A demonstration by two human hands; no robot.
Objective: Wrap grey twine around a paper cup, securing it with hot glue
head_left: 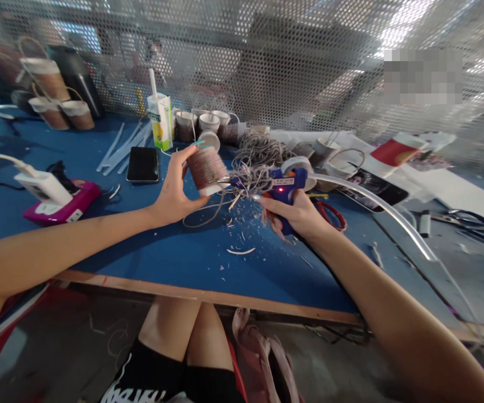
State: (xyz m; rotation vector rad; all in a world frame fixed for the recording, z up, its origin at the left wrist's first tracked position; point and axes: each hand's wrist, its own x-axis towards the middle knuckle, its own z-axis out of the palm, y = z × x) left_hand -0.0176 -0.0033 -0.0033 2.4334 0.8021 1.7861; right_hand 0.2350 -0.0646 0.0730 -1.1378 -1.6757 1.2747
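My left hand (178, 187) grips a small cup wrapped in brown cord (207, 169), thumb at its white rim and fingers at the other end. The cup is tilted above the table. My right hand (294, 212) is closed round the handle of a blue hot glue gun (282, 190) with a red light lit. Its nozzle points left and meets or nearly meets the cup near the rim; I cannot tell which. A long clear glue stick (386, 204) sticks out of its back. A loose cord (208, 223) loops below the cup.
Behind my hands lie a heap of grey cord (262, 150) and several cups (209, 122). A drink carton (160, 120), phone (142, 164) and magenta power strip (63, 204) stand left. Scissors (472, 218) lie right. Scraps litter the blue table (174, 263); a perforated metal screen (208, 56) rises behind.
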